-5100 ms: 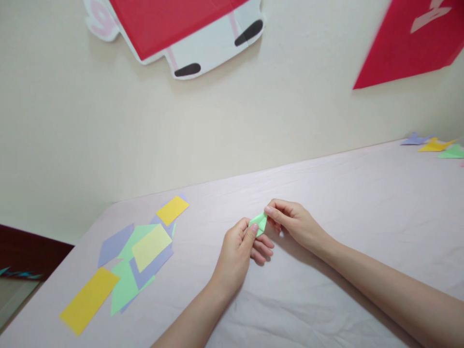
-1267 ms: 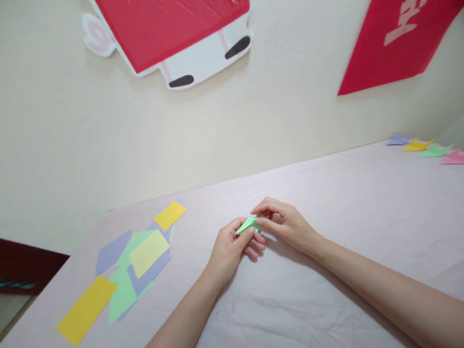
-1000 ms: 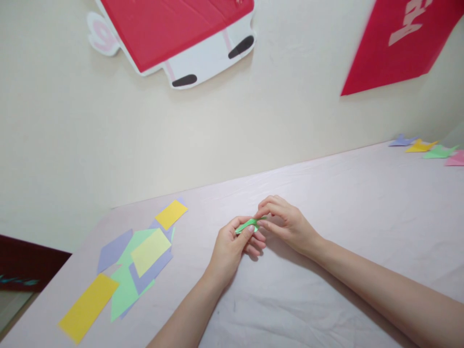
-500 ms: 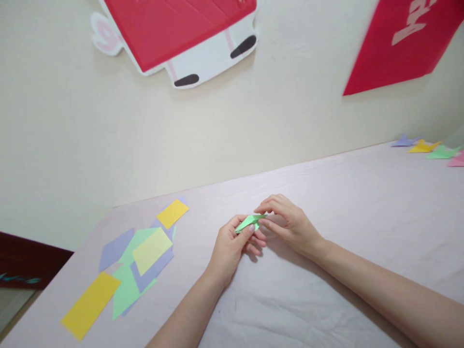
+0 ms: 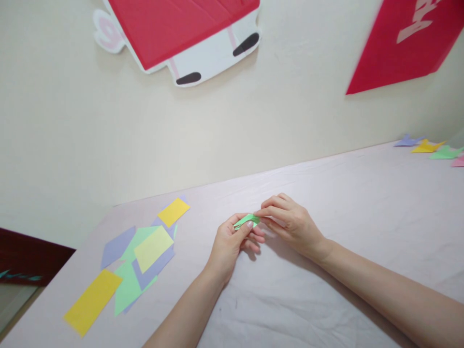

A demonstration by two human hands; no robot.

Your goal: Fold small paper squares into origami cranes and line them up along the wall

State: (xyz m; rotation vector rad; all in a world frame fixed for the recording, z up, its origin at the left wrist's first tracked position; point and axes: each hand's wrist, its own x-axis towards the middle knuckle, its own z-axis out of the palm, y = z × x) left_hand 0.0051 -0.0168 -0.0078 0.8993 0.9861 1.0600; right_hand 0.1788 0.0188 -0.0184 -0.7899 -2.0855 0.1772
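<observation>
Green paper (image 5: 251, 218), pinched by left hand (image 5: 228, 243), touches right hand (image 5: 293, 223).

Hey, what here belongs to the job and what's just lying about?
Likely the job:
small folded green paper, in the left hand
right hand, at its edge

Apparently lying about:
flat yellow, green and purple paper sheets
row of multicoloured folded paper figures
angular red wall decorations

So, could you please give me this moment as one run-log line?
left hand: pinching folded green paper; right hand: fingertips at its edge; left side: overlapping paper sheets; far right: folded paper shapes
</observation>
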